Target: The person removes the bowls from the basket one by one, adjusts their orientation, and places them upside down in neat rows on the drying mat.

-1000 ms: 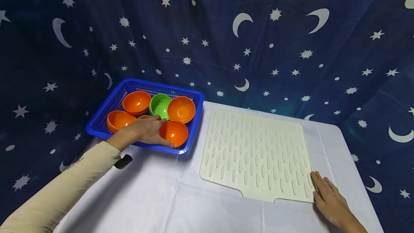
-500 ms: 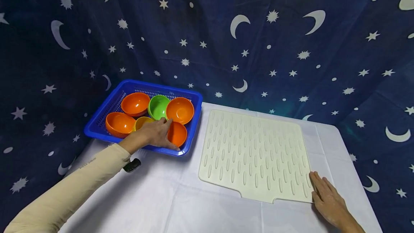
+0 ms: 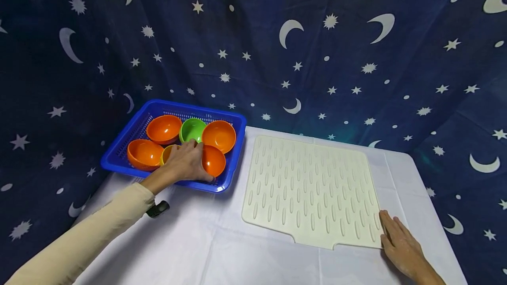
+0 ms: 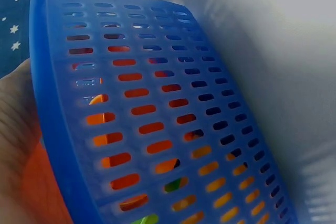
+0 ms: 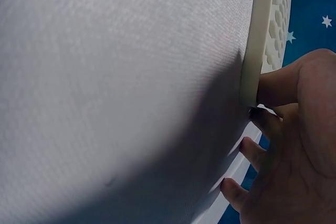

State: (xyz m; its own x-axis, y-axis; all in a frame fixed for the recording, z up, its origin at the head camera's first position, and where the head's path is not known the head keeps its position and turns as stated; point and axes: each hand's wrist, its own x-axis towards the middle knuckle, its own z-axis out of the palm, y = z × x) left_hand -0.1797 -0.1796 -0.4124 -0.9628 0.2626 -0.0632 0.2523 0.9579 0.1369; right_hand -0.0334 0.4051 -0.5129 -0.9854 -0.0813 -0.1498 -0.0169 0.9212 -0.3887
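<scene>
Inside the blue plastic basket [image 3: 233, 162], my left hand [image 3: 186, 162] holds the orange bowl [image 3: 214, 161] at the front right, thumb toward the near rim and fingers at its left side. The left wrist view shows mostly the basket's slotted wall [image 4: 157, 103], with part of the hand [image 4: 16, 124] beyond its rim. A yellow bowl [image 3: 166, 155] is partly covered by that hand. On the right, my right hand [image 3: 404, 245] lies with extended fingers along the edge of a cream ridged mat [image 3: 309, 188]; in the right wrist view, the thumb touches the mat's edge [image 5: 254, 51].
More orange bowls [image 3: 164, 129] and a green bowl [image 3: 192, 130] share the basket. White cloth [image 3: 245, 258] covers the table under basket and mat. A dark blue curtain [image 3: 261, 34] with moons and stars hangs behind and at both sides.
My left hand shifted right over the front-right orange bowl, then back left, and the bowl now sits slightly farther back in the basket. My right hand stays at the mat's edge.
</scene>
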